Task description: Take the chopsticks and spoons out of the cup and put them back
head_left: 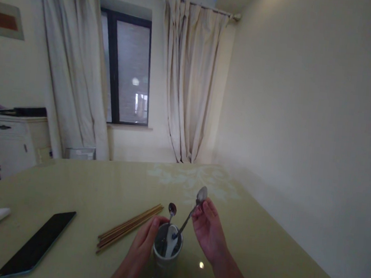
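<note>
Right hand (209,232) pinches slender, oval-bowled metal spoon (202,194).

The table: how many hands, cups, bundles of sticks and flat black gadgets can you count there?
Left hand and right hand: 2
Cup: 1
Bundle of sticks: 1
Flat black gadget: 1
Total: 5

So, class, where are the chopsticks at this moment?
In the head view, the chopsticks lie bundled on the table, left of centre, between the dark flat device and the left hand at the cup.
</note>
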The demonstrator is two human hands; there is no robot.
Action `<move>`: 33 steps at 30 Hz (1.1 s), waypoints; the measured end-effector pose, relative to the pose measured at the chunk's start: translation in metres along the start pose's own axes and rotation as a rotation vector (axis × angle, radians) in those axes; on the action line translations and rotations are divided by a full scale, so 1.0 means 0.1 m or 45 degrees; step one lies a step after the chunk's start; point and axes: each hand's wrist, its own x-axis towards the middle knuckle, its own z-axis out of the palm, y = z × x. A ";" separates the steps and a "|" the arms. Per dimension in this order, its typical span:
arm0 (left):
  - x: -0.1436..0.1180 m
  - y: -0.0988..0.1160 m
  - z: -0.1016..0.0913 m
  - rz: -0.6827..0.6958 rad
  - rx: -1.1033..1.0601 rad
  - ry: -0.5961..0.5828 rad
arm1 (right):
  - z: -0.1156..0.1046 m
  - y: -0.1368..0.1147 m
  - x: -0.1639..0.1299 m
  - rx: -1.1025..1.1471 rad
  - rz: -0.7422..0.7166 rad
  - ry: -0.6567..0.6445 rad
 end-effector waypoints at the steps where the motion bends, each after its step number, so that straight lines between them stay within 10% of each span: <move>1: 0.00 0.00 0.00 0.003 -0.013 -0.010 | -0.04 -0.04 0.03 0.075 -0.004 0.049; 12: 0.05 -0.06 0.01 0.073 0.024 0.000 | -0.22 0.20 0.21 -0.069 -0.053 0.288; 21: 0.28 -0.25 -0.23 0.645 0.810 0.205 | -0.04 0.57 0.03 -0.327 0.184 0.109; 33: 0.54 -0.40 -0.69 0.382 1.074 0.165 | 0.04 0.51 -0.04 -0.363 0.285 -0.037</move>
